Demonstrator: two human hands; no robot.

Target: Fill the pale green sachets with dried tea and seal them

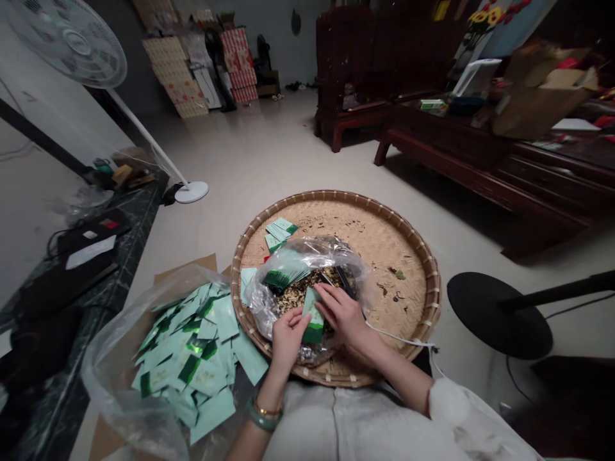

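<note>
My left hand (288, 339) and my right hand (343, 318) meet over a round woven bamboo tray (384, 221). Both pinch a pale green sachet with a dark green end (313, 317), the left lower down, the right at its top edge. Beneath them lies a clear plastic bag (257, 301) holding loose tea leaves (300, 293) and a bundle of sachets (286, 276). A dark tool (346, 282) sticks out of the bag, partly hidden. A small sachet stack (281, 230) sits on the tray. A large sachet pile (202, 358) lies to my left on plastic.
A dark marble-patterned bench (91, 282) with black items runs along the left. A white standing fan (81, 51) stands beyond it. A round black stand base (500, 315) is to the right. Dark wooden furniture (461, 134) and a cardboard box (538, 96) are ahead.
</note>
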